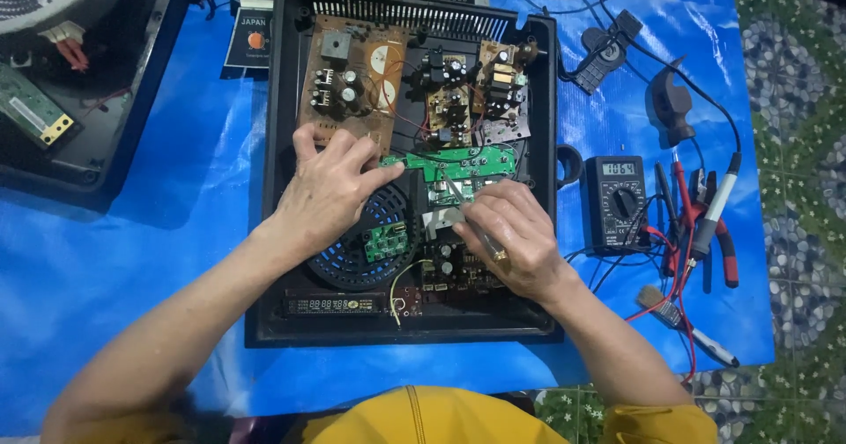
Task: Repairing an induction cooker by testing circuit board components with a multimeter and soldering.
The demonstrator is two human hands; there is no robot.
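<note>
Head view: green board [458, 164] between hands.

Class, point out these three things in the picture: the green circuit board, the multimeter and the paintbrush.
green circuit board [458, 160], head view, on its upper middle surface.
multimeter [618, 204], head view, on its round dial.
paintbrush [653, 299], head view, on its bristles.

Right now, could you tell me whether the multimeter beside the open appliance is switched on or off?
On: the multimeter lies face up on the blue sheet, and its display shows lit digits.
</note>
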